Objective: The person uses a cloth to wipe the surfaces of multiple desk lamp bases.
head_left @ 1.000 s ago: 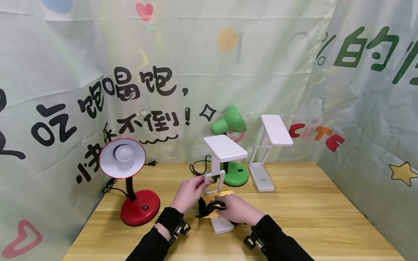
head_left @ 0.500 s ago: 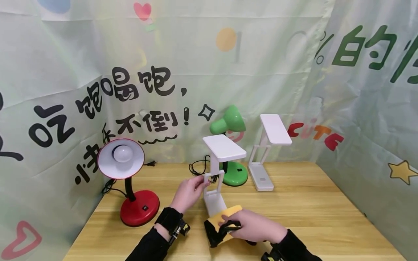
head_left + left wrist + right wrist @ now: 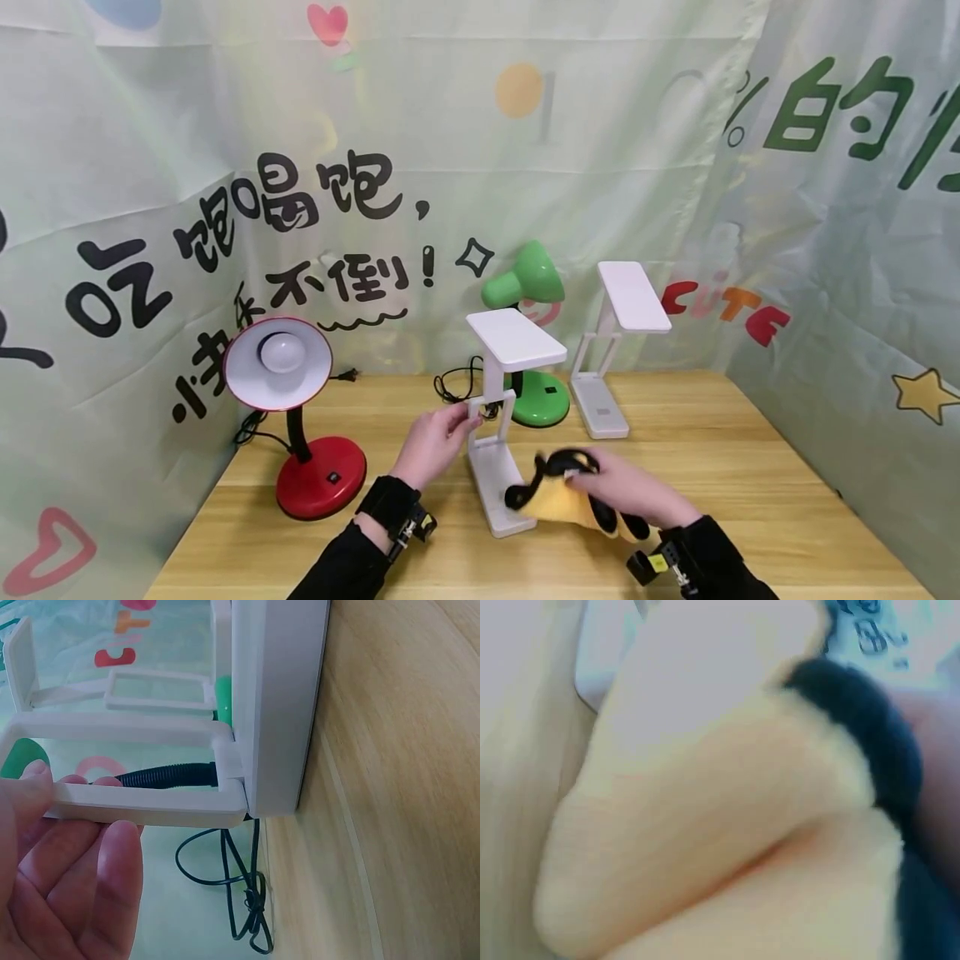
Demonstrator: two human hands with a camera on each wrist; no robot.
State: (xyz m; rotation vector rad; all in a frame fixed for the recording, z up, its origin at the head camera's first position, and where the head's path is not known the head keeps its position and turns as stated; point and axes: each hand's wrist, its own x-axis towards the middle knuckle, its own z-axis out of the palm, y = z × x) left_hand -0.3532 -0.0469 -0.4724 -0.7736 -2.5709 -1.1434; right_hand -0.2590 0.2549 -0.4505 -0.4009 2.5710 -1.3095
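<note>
On backdrop (image 3: pixel 615 192): "CUTE" (image 3: pixel 738 310), "吃饱喝饱" (image 3: pixel 287 193), "不倒!" (image 3: pixel 363 277), green "的" (image 3: pixel 840 108).

Front lamp (image 3: pixel 492 471) on tbl (image 3: pixel 712 475), cloth (image 3: pixel 561 502) to R.

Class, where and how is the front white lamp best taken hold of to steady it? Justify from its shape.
Probably by the left upright bar of its open frame, pinched from the person's left, as the left hand does. The bar is slim, with a gap for fingers; the right hand and yellow cloth occupy the right side near the base.
</note>
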